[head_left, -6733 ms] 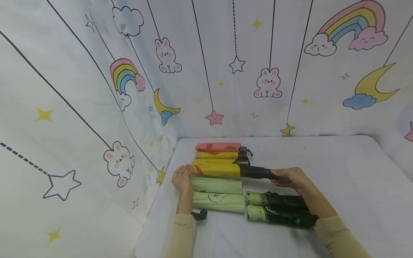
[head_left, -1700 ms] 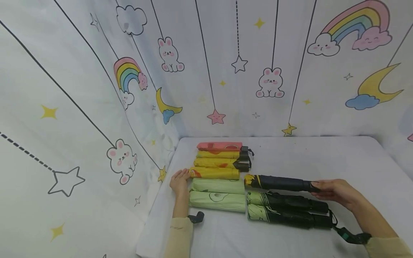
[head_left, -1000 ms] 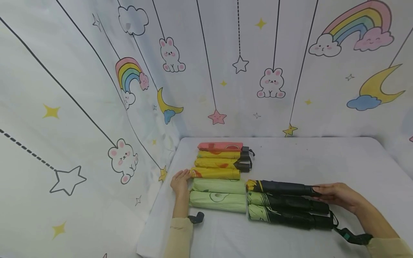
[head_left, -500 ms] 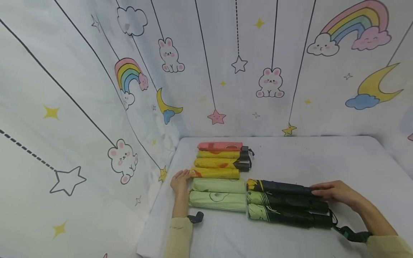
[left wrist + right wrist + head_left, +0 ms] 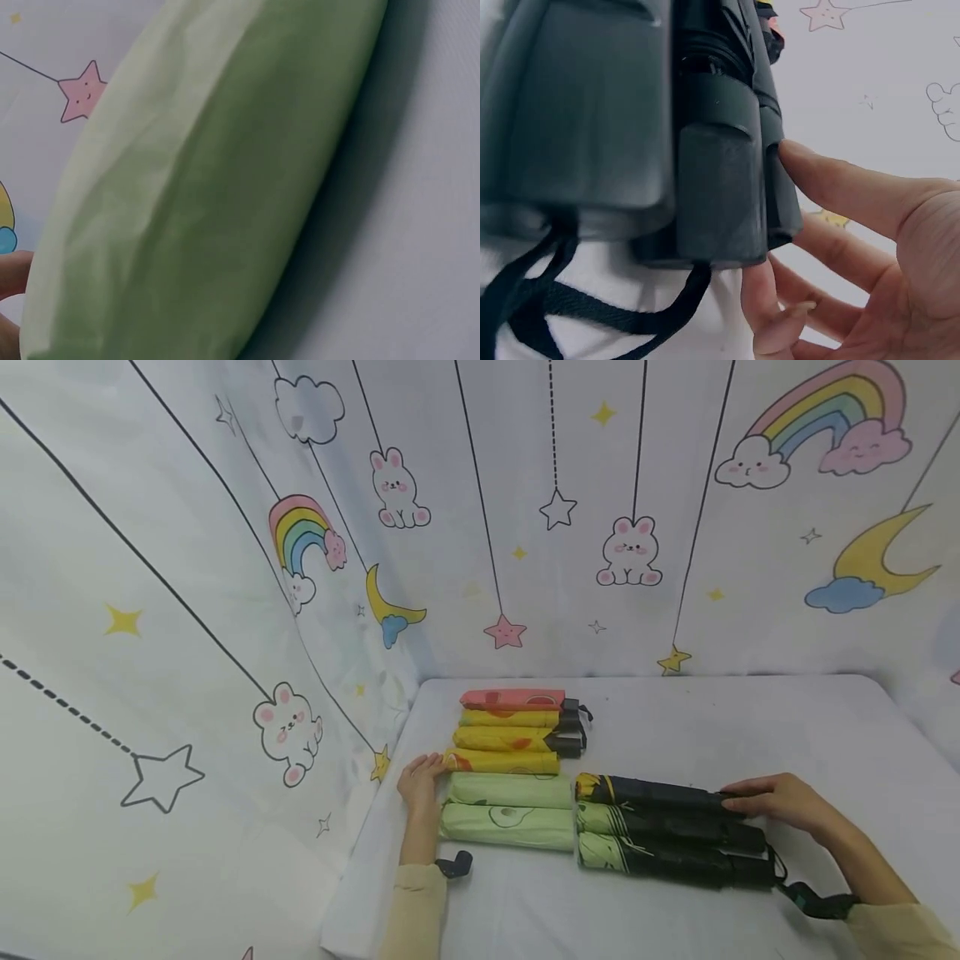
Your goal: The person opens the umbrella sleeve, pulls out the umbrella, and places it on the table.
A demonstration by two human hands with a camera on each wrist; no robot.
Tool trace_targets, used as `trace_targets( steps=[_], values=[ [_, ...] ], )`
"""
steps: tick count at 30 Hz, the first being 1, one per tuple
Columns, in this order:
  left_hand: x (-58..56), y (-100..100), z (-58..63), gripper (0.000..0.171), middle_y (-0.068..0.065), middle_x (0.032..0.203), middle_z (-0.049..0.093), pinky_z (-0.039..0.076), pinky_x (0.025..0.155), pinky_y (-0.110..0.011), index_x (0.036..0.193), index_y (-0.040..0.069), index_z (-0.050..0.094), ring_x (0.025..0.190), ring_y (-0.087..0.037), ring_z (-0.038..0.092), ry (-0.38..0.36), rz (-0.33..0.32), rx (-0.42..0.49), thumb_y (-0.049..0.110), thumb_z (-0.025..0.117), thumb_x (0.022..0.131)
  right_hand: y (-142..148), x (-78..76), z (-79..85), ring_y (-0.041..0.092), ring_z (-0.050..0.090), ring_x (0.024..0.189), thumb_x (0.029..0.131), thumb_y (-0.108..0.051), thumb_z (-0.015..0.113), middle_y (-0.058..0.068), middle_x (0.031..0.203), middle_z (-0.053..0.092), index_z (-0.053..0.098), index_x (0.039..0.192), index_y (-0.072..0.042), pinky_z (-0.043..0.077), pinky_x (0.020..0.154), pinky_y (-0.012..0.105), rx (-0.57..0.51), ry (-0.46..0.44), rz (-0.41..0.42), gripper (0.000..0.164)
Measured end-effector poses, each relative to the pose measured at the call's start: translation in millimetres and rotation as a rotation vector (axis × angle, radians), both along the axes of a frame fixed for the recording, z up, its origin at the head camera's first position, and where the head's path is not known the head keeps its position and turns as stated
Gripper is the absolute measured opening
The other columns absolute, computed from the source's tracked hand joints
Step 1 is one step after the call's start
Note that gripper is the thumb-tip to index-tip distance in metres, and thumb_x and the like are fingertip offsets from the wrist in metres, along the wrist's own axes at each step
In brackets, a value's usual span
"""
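My right hand (image 5: 783,802) is at the handle end of a folded black umbrella (image 5: 652,795) with yellow at its other end; thumb and fingers lie around the handle. That umbrella touches two black-and-green folded umbrellas (image 5: 663,862), whose handles (image 5: 720,180) show close up in the right wrist view. At the left end of a flat yellow umbrella sleeve (image 5: 517,762) rest the fingertips of my left hand (image 5: 420,781). Whether they pinch it is hidden. A light green sleeve (image 5: 180,195) fills the left wrist view, with part of a finger (image 5: 11,274) beyond it.
Two green sleeves (image 5: 510,825), one with an avocado print, lie nearest me on the white table (image 5: 570,914). Behind the yellow sleeve are two yellow umbrellas (image 5: 506,739) and a red one (image 5: 510,698). A printed white curtain (image 5: 465,527) rises behind.
My right hand has drawn the black umbrella rightward out of the yellow sleeve and lowered it beside the two black-and-green ones. My left hand has stayed at the sleeve's end.
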State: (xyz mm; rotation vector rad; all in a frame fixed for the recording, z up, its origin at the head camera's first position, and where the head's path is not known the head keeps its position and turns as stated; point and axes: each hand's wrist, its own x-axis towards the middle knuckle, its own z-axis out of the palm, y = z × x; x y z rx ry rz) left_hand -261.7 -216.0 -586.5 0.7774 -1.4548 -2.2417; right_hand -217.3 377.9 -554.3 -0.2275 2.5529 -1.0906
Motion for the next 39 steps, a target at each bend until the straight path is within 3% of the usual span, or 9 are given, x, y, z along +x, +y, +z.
trace_targets(
  steps=[11,23,32,39],
  values=[
    [-0.5,1,9.0,0.053,-0.032,0.133,0.064,0.061,0.094,-0.031,0.138,-0.014,0.051,0.114,-0.030,0.072,-0.001,0.005,-0.029,-0.017,0.067,0.089,-12,-9.9,7.8,0.056,0.057,0.125,0.100,-0.050,0.066,0.028,0.129,0.068,0.075,0.125,-0.004,0.053,0.089,0.069,0.121,0.089,-0.024,0.052],
    [-10.3,-5,19.7,0.052,-0.028,0.135,0.065,0.060,0.094,-0.028,0.141,-0.011,0.051,0.121,-0.033,0.068,-0.024,-0.018,-0.023,-0.012,0.067,0.091,-45,-22.8,25.8,0.054,0.059,0.123,0.098,-0.052,0.069,0.028,0.126,0.070,0.074,0.125,-0.001,0.054,0.088,0.067,0.116,0.166,-0.056,0.058],
    [-14.6,-1,32.0,0.051,-0.028,0.135,0.064,0.058,0.101,-0.033,0.139,-0.011,0.053,0.119,-0.031,0.069,0.009,-0.048,-0.018,-0.011,0.069,0.091,-78,-37.9,39.2,0.037,0.072,0.104,0.098,-0.049,0.070,0.019,0.113,0.076,0.072,0.127,0.002,0.062,0.083,0.053,0.022,0.147,-0.033,0.058],
    [-18.9,8,41.4,0.046,-0.026,0.135,0.065,0.056,0.105,-0.036,0.139,-0.009,0.053,0.121,-0.031,0.067,0.038,-0.064,-0.023,-0.005,0.069,0.095,-106,-51.7,43.3,0.036,0.075,0.102,0.099,-0.041,0.072,0.020,0.110,0.077,0.069,0.127,0.009,0.064,0.088,0.048,-0.091,0.097,-0.024,0.058]
  ],
)
